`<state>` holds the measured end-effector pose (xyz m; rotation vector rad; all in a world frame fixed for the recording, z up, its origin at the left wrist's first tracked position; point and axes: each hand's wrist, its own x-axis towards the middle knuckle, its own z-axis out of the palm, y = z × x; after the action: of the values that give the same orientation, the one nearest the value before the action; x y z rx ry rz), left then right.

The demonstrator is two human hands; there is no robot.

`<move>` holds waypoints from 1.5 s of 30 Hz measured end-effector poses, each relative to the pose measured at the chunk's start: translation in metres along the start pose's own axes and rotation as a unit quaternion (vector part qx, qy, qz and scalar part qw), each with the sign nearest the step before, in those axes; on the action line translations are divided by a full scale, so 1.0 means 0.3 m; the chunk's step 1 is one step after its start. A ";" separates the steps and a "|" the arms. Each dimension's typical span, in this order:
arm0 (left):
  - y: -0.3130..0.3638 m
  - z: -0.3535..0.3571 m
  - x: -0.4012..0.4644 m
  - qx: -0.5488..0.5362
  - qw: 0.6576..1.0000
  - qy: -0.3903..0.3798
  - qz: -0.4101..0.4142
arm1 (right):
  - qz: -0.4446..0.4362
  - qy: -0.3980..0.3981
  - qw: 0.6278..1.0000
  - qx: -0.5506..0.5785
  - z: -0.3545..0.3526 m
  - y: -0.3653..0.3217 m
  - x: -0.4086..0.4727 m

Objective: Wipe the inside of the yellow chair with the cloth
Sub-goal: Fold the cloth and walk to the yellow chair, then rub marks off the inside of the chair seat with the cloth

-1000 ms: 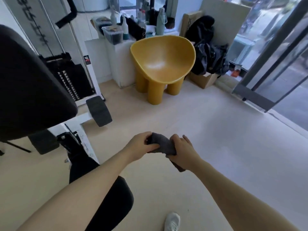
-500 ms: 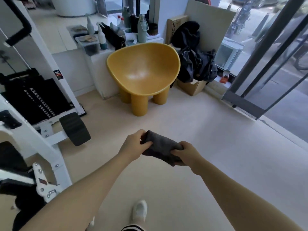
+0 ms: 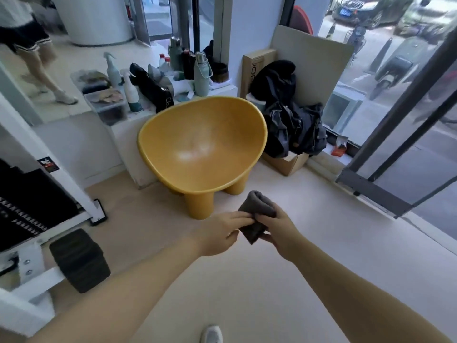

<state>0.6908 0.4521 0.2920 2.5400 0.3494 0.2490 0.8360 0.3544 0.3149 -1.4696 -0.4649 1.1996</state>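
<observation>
The yellow chair [image 3: 202,144] stands on thick round legs straight ahead, its bowl-shaped seat facing me with nothing in it. A folded dark grey cloth [image 3: 256,214] is held in front of the chair's front leg, just below the seat rim. My right hand [image 3: 279,231] grips the cloth from the right and below. My left hand [image 3: 222,231] pinches its left edge with the fingertips. Both hands are short of the chair and do not touch it.
A white ledge [image 3: 118,134] with spray bottles, flasks and a black bag is behind the chair. Dark jackets [image 3: 291,120] sit on a cardboard box to its right. A white gym machine [image 3: 49,199] with a black roller pad stands at left. Glass doors are at right. A person's legs show far left.
I have stepped closer to the chair, which now looks larger and nearer. The cloth has gone from spread between both hands to bunched mostly in my right hand.
</observation>
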 end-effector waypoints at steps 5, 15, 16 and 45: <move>-0.313 -0.123 0.138 0.165 0.980 -0.012 -0.110 | -0.047 0.087 0.984 -0.151 0.040 -0.094 0.333; -0.889 -0.146 0.356 -0.020 0.867 0.020 -0.497 | -0.097 -0.079 0.894 -0.431 0.200 -0.181 1.155; -0.943 -0.139 0.387 -0.054 0.850 0.050 -0.522 | -0.101 -0.107 0.880 -0.452 0.222 -0.194 1.248; -1.732 0.541 0.528 -0.340 0.497 0.575 -0.554 | -0.327 -0.415 0.696 -0.486 0.731 0.601 2.390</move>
<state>0.7802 0.8386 -0.1129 0.6218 1.7859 1.1953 0.8799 0.9950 -0.1121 -1.2212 -2.3307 0.9475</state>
